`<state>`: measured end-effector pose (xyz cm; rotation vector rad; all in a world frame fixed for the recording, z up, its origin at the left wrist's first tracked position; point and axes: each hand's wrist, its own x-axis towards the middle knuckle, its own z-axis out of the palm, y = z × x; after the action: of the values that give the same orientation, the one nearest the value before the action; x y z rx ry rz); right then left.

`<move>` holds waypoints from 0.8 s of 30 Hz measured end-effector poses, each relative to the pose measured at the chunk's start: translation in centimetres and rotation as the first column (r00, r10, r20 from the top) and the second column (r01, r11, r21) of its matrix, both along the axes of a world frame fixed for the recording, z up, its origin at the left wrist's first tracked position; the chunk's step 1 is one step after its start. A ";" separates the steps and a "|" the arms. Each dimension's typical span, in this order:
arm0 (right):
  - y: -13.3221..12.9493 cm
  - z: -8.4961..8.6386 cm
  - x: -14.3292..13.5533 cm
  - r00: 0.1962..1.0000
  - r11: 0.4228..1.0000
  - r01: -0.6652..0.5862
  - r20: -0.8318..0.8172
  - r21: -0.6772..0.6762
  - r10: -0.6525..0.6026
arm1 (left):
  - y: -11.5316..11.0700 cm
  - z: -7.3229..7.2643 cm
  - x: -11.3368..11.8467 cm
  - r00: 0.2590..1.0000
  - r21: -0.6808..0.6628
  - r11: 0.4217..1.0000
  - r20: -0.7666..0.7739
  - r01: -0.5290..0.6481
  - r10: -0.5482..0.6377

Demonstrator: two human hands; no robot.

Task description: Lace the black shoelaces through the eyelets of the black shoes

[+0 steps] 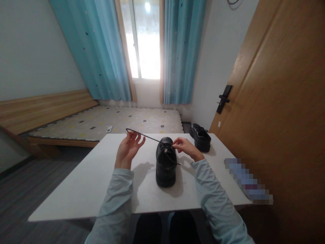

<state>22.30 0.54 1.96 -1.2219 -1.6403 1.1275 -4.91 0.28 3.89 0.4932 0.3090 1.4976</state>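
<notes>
Holding lace (152, 138) left of shoe (165, 178) in head view: your left hand (129, 149), half-curled, light grip. Your right hand (186, 147), at shoe's right side, pinching lace near lacing. Shoe rests on table (76, 189). Risk: hard sideways pull could slide or tip shoe; light grip could let lace slip. Hard to make out: lacing, black on black, partly behind right hand; pixelated item (247, 179), right of shoe.
</notes>
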 end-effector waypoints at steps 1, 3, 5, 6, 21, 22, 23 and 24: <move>0.0 0.0 0.0 1.000 1.000 0.009 -0.002 -0.006 -0.009 | 0.0 0.0 0.1 1.000 -0.002 1.000 -0.004 -0.016 0.016; 0.1 -0.1 0.1 1.000 1.000 0.022 -0.004 -0.017 -0.022 | -0.1 0.2 0.3 0.999 0.000 0.999 -0.010 -0.053 0.053; 0.1 -0.1 0.1 1.000 0.999 0.021 -0.004 -0.025 -0.021 | -0.1 0.4 0.5 0.995 0.017 0.995 0.006 -0.097 0.097; 0.1 -0.1 0.0 1.000 0.999 0.019 -0.003 -0.028 -0.019 | -0.1 0.5 0.6 0.992 0.026 0.992 0.025 -0.121 0.120; -0.2 0.9 -0.7 0.985 0.964 0.146 -0.118 0.223 -0.122 | 0.2 0.6 0.6 0.987 0.124 0.981 -0.050 -0.148 0.155; -0.1 1.0 -0.7 0.982 0.953 0.173 -0.115 0.248 -0.148 | 0.2 0.7 0.7 0.980 0.131 0.976 -0.072 -0.174 0.184; -0.1 1.0 -0.8 0.979 0.942 0.195 -0.106 0.273 -0.172 | 0.1 0.8 0.8 0.971 0.139 0.968 -0.095 -0.206 0.221; -0.2 1.1 -0.9 0.977 0.931 0.210 -0.093 0.299 -0.191 | 0.1 0.8 0.9 0.957 0.150 0.958 -0.124 -0.245 0.264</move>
<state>21.40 0.36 3.09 -1.1095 -1.5359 0.7433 -3.99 0.41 4.72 0.6892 0.3986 1.7458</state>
